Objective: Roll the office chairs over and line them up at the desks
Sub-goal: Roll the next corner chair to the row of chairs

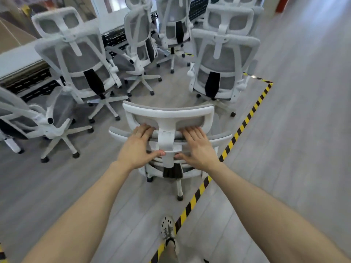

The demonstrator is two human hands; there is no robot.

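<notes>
Looks like 2 flat hands, left (138,147) and right (197,147), fingers nearly straight over the chair (168,112) back, thumbs at its post, probably for an even push from just inside the tape (245,120) toward the desk (17,59).

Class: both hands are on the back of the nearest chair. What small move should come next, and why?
Probably push the nearest chair forward, slightly left, toward the desk. The left hand and right hand lie flat on its backrest, bare floor opens ahead between the left parked chair and the right parked chair, and the desk runs along the left.
</notes>
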